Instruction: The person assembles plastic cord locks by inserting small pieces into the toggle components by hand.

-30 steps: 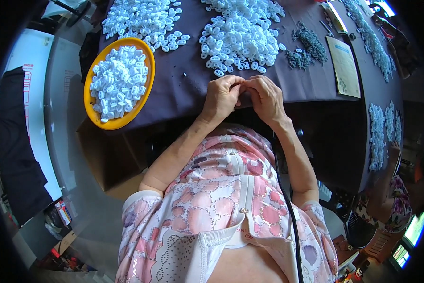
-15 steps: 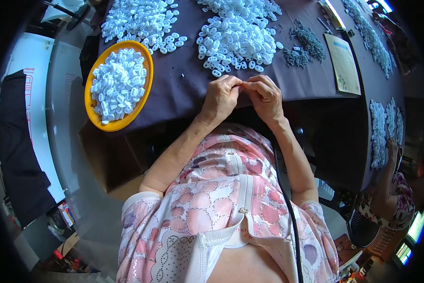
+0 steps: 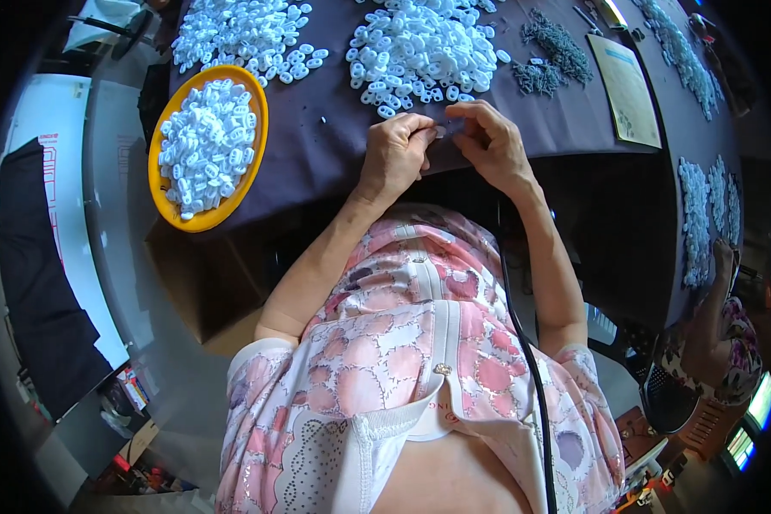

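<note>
At the table's near edge, my left hand (image 3: pixel 394 154) pinches a small white plastic piece (image 3: pixel 440 132) between thumb and fingertips. My right hand (image 3: pixel 497 150) hovers just to its right, fingers curled but thumb and index finger apart, with nothing visible between them. Just beyond both hands lies a big heap of white oval plastic pieces (image 3: pixel 424 56) with holes in them. Farther right is a smaller pile of little grey parts (image 3: pixel 561 56), too small to make out singly. A yellow oval tray (image 3: pixel 260 141) full of similar white pieces sits at the table's left edge.
Another white heap (image 3: pixel 235 34) lies at the far left of the dark-covered table (image 3: pixel 317 163). A tan envelope (image 3: pixel 627 98) rests at the right. Beyond it, another person's arm (image 3: pixel 718 274) reaches toward rows of white pieces (image 3: pixel 694 223). A black cable (image 3: pixel 522 343) hangs down my front.
My right hand has parted from my left, its thumb and index finger opening. The white piece now shows in my left fingertips. The whole view has shifted slightly.
</note>
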Demonstrator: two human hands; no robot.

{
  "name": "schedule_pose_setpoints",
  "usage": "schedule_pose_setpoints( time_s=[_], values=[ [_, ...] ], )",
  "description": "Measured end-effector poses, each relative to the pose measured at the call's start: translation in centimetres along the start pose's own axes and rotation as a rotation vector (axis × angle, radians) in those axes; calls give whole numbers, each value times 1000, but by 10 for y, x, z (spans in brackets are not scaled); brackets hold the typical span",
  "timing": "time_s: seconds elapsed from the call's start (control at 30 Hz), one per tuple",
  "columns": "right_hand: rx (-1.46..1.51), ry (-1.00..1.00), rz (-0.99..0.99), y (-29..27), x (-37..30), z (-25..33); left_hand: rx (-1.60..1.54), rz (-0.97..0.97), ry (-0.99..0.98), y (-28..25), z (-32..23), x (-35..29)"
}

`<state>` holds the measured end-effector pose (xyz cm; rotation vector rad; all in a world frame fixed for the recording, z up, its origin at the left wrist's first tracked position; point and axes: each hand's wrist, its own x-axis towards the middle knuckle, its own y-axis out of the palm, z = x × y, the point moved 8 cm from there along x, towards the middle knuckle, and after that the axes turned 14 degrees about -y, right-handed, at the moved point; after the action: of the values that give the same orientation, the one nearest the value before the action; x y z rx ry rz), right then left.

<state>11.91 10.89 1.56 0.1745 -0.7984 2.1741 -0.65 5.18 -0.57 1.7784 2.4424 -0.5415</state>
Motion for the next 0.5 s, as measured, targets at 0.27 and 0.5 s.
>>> schedule_pose_setpoints(
  time_s=[0.27, 0.5],
  values=[
    [-15, -202, -64, 9, 2, 13, 10, -6, 57, 0, -1, -2],
    [-109, -284, -160, 11, -3, 17, 282, -134, 439, 1, -20, -14]
  ],
)
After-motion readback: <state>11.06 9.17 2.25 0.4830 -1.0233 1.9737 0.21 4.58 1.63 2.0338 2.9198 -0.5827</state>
